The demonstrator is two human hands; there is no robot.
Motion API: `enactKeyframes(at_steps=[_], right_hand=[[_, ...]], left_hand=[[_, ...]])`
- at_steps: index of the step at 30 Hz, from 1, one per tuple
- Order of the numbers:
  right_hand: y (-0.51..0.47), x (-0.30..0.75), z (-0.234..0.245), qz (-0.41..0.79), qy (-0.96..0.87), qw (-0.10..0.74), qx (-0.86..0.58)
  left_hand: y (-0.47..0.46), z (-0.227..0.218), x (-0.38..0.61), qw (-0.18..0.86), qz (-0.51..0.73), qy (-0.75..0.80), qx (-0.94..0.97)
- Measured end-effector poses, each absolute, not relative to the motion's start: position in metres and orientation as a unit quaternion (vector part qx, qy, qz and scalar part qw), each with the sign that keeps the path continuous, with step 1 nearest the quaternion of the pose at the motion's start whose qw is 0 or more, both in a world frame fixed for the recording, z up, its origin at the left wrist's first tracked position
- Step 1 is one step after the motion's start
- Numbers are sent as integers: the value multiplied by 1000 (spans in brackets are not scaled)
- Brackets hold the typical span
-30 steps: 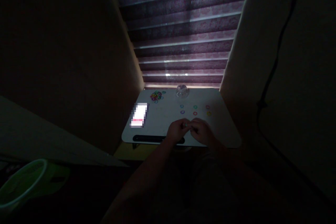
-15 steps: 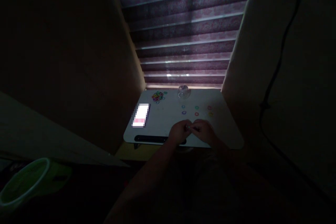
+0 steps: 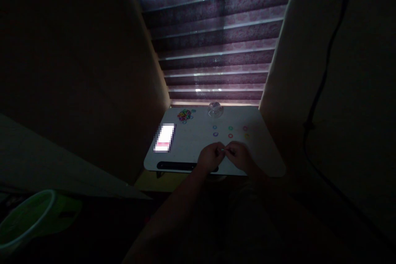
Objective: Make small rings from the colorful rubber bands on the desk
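Note:
My left hand (image 3: pixel 210 157) and my right hand (image 3: pixel 241 156) meet over the near middle of a small white lap table (image 3: pixel 192 142). Their fingertips pinch together around something tiny and pale that I cannot make out in the dim light. Just beyond the hands, several small coloured rings (image 3: pixel 230 131) lie in two rows on the table. A heap of mixed coloured rings (image 3: pixel 184 114) sits at the far left corner. A small clear rounded container (image 3: pixel 215 109) stands at the far edge.
A lit phone (image 3: pixel 165 137) lies on the table's left side, above a dark slot (image 3: pixel 176 166) along the near edge. Closed striped blinds (image 3: pixel 213 41) hang behind. Walls close in on both sides. A green bowl (image 3: pixel 27 216) sits at lower left. A black cable (image 3: pixel 321 78) hangs on the right.
Both hands stay pinched together at the same spot; only the fingers shift slightly. The view has wobbled a little.

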State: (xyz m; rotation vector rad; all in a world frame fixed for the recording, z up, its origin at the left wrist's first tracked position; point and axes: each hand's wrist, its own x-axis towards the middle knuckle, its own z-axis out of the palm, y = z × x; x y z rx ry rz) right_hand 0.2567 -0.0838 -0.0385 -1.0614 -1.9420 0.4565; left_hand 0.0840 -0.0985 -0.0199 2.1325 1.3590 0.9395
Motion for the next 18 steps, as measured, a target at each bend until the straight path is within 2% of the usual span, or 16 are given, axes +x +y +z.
enactKeyframes(at_steps=[4,18], right_hand=[[-83,257,-43,199,-756,432,-449],[-84,256,-41,132,-773,407,-468]], left_hand=[[-99,-18,85,214,336,495,772],[-97,-21,83,238,355,496,756]])
